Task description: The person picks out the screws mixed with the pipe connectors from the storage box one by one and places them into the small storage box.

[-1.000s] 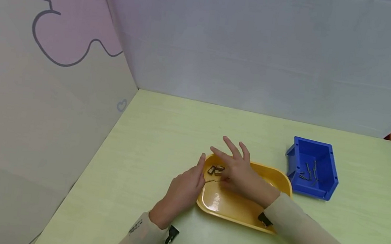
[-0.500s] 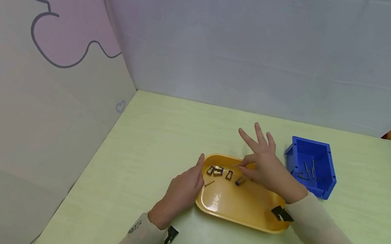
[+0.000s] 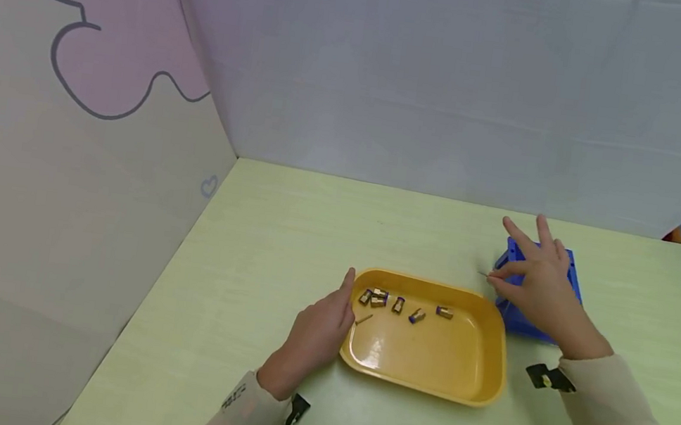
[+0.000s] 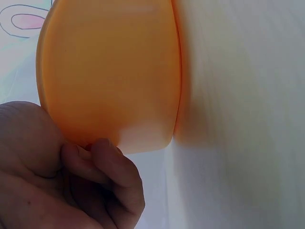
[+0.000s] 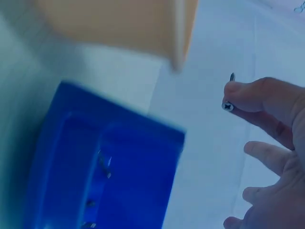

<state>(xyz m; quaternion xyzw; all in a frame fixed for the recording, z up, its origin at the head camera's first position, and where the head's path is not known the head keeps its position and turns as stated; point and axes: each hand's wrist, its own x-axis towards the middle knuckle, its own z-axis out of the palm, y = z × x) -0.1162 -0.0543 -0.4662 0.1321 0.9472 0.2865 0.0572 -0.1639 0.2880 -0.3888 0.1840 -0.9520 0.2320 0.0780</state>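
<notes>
My right hand [image 3: 535,286] pinches a small screw [image 5: 228,106] between thumb and forefinger, its other fingers spread. A cross-shaped recess shows on the screw's head in the right wrist view. The hand hovers at the left side of a blue bin [image 3: 574,275], partly covering it. My left hand [image 3: 320,323] grips the left end of a yellow tray [image 3: 424,364], thumb along the rim and fingers curled beneath in the left wrist view. Inside the tray lie several brass fittings [image 3: 444,312] with blue collars, and one screw [image 3: 364,319] near its left wall.
Several screws [image 5: 105,164] lie in the blue bin, which stands just beyond the tray's right end. Both containers rest on a pale green table [image 3: 287,234]. A grey-white wall sheet [image 3: 456,99] closes the back, and a patterned panel [image 3: 92,210] borders the left.
My right hand has lifted a screw from the tray's left part and carried it right, up to the blue bin. More fittings are uncovered. My left hand stays on the tray.
</notes>
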